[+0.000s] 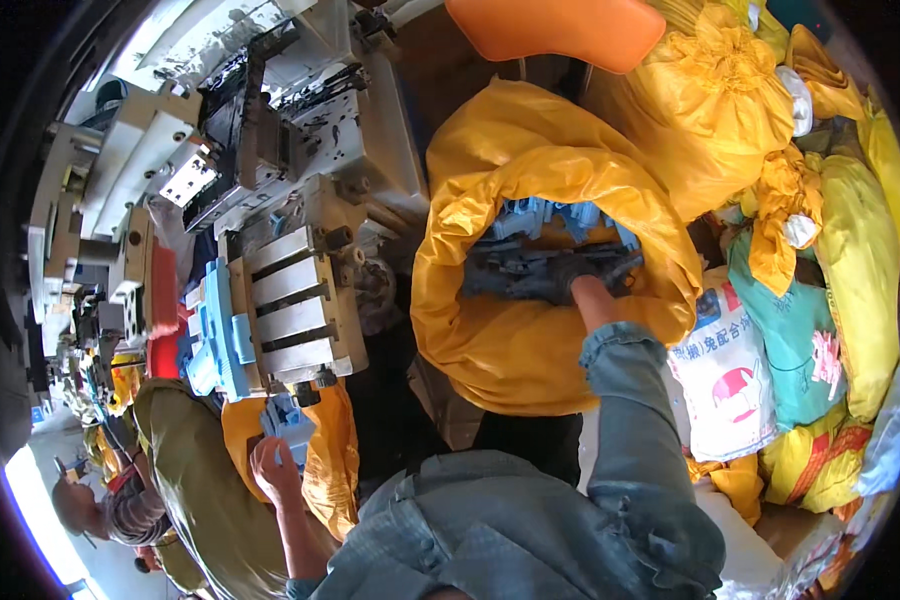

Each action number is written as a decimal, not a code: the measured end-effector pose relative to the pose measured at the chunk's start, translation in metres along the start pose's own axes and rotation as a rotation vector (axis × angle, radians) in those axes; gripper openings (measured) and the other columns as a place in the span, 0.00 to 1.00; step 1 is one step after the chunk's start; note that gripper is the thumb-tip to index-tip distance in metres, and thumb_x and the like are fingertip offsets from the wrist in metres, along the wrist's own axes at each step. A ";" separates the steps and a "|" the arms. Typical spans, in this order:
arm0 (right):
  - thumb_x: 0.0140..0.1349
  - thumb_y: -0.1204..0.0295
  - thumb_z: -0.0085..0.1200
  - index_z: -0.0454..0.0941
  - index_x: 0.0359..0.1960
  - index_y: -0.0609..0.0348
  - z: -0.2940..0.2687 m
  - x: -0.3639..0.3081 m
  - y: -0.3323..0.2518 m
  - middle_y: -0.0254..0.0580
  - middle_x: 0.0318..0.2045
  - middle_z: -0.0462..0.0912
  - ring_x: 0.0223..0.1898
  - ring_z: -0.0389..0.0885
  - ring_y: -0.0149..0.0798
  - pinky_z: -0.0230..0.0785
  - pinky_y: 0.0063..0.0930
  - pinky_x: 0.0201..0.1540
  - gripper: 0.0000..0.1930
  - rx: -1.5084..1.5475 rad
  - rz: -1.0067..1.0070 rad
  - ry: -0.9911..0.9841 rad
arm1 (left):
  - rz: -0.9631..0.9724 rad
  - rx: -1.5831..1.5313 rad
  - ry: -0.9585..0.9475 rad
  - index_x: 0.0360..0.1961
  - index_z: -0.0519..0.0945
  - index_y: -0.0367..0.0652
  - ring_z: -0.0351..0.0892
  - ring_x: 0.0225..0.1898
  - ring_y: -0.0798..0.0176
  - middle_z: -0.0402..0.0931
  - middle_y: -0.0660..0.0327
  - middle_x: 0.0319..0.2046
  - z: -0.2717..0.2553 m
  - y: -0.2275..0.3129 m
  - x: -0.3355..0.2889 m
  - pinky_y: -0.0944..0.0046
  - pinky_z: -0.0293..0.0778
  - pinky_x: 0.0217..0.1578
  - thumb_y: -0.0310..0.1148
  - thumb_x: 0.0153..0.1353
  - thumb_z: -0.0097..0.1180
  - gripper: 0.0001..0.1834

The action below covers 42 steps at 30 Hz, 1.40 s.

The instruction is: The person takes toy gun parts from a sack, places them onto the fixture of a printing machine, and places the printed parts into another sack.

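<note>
My right arm, in a blue-grey sleeve, reaches into a large open yellow sack (pixel 450 330) in front of me. My right hand (pixel 575 275) is down among dark grey-blue plastic parts (pixel 510 270); it looks dark, and its fingers cannot be told from the parts. Lighter blue plastic parts (pixel 550 215) lie at the sack's far side. On the left, my left hand (pixel 275 472) has its fingers curled against a light-blue plastic part (pixel 288 425), just above a smaller orange bag (pixel 330 465). Part of its grip is hidden.
A machine with a slotted metal plate (pixel 295 300) stands at the left, light-blue moulded pieces (pixel 220 335) beside it. An orange stool (pixel 560 30) is beyond the sack. Filled sacks (pixel 710 110) crowd the right. Another person (pixel 90 505) is at the far lower left.
</note>
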State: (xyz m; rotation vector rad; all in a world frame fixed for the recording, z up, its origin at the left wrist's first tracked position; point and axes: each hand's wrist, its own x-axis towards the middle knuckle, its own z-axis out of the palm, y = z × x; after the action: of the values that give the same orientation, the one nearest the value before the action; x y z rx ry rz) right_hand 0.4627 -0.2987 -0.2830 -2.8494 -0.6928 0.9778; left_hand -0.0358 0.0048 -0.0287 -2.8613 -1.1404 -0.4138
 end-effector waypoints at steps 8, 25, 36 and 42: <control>0.55 0.60 0.56 0.74 0.52 0.58 -0.028 -0.075 0.045 0.44 0.50 0.77 0.53 0.71 0.39 0.60 0.34 0.59 0.24 0.885 -0.411 0.160 | -0.027 -0.092 0.050 0.30 0.79 0.38 0.76 0.38 0.51 0.78 0.55 0.34 0.003 0.007 0.005 0.56 0.72 0.41 0.28 0.54 0.57 0.05; 0.64 0.54 0.38 0.73 0.46 0.61 0.036 -0.163 0.007 0.64 0.40 0.77 0.43 0.76 0.61 0.68 0.49 0.44 0.23 0.041 -0.395 0.161 | -0.041 -0.343 0.315 0.26 0.79 0.42 0.77 0.34 0.52 0.79 0.58 0.30 -0.003 0.024 0.011 0.58 0.73 0.37 0.27 0.48 0.59 0.03; 0.66 0.59 0.36 0.68 0.55 0.57 0.059 -0.141 0.048 0.57 0.47 0.76 0.47 0.75 0.55 0.67 0.45 0.49 0.21 -0.060 -0.476 0.365 | 0.147 -0.548 0.679 0.38 0.79 0.41 0.74 0.43 0.50 0.78 0.56 0.36 -0.059 0.071 0.129 0.55 0.69 0.46 0.29 0.54 0.55 0.09; 0.64 0.63 0.47 0.66 0.56 0.61 -0.096 -0.248 -0.055 0.45 0.53 0.71 0.53 0.70 0.43 0.69 0.38 0.55 0.21 1.673 -0.675 0.178 | 0.232 -0.469 0.556 0.28 0.79 0.41 0.74 0.32 0.51 0.76 0.56 0.26 -0.064 0.080 0.177 0.55 0.71 0.37 0.36 0.57 0.55 0.09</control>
State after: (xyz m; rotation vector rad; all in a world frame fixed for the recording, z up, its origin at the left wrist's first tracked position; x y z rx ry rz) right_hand 0.3246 -0.3468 -0.0538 -1.0925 -0.3793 0.5995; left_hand 0.1268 0.0564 0.0843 -2.8609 -0.6661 -1.5095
